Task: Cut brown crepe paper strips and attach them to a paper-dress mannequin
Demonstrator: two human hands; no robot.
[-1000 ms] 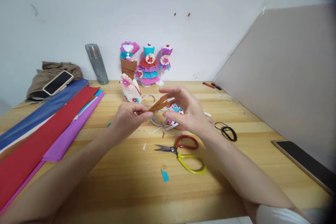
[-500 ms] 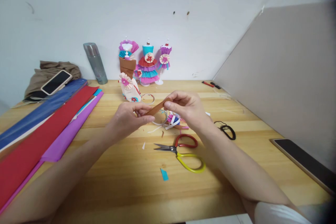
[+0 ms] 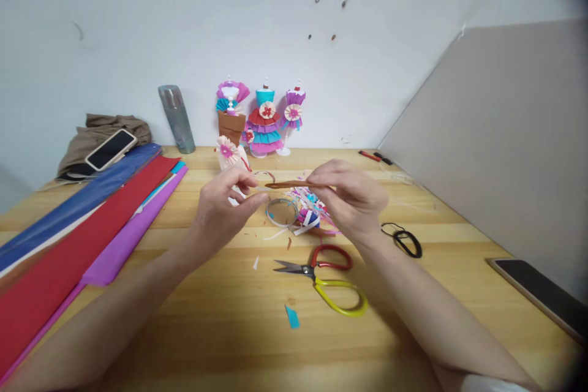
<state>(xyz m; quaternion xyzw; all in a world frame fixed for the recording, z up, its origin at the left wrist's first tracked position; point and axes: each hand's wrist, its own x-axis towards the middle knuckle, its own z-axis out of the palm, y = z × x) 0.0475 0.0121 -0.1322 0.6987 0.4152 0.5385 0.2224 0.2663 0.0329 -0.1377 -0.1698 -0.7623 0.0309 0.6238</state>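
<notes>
A thin, folded brown paper strip (image 3: 289, 184) is pinched in the middle of the frame by the right hand (image 3: 351, 196). The left hand (image 3: 227, 202) is held open near the strip's left end. Below, metal scissors with red and yellow handles (image 3: 307, 270) are laid on the light wooden table (image 3: 206, 331), above a small blue paper scrap (image 3: 292, 316).

A pale wall (image 3: 206, 24) marked by a few small holes rises behind a light wood-grained worktop (image 3: 206, 331), with a grey panel (image 3: 496, 135) slanting along the right.
</notes>
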